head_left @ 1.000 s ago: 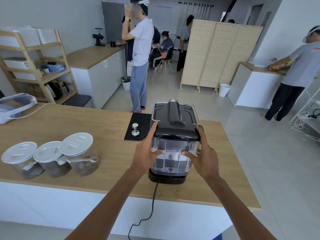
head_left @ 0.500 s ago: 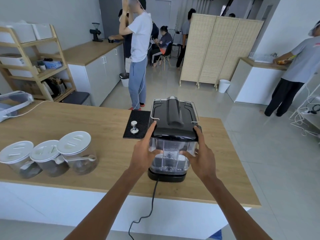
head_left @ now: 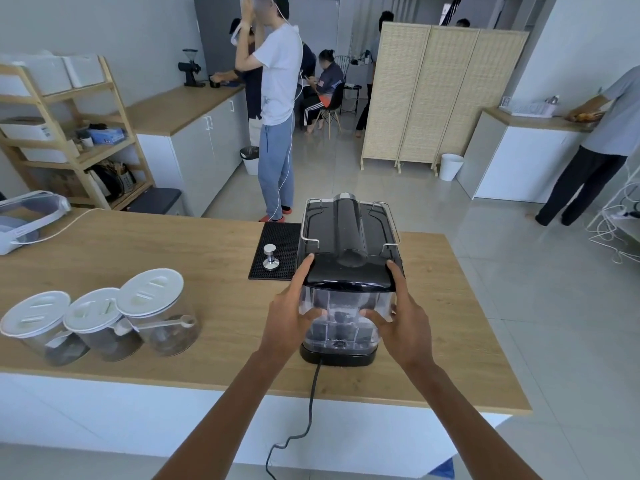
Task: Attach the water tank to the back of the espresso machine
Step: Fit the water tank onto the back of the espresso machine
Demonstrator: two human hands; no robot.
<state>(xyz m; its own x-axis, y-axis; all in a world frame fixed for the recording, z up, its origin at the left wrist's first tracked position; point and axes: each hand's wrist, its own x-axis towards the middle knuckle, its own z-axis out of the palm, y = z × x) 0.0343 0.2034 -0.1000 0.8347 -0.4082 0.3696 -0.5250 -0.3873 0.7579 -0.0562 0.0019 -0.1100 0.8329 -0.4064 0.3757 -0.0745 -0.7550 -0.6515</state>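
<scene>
Bright, even light fills the room, soft and without hard edges. The floor [head_left: 519, 271] beyond the hands [head_left: 346, 317] throws back a pale sheen, strongest far ahead of them. Shadows are faint: a soft dark patch lies on the surface [head_left: 207, 258] under the jars [head_left: 104, 323] left of the hands. The black lid [head_left: 349, 271] just above the fingers carries a dull glare. The wide lens bends straight lines toward the edges: the shelf [head_left: 69, 133] far left leans, and the forearms swell near the bottom. Focus is fair at the hands, softer in the distance.
</scene>
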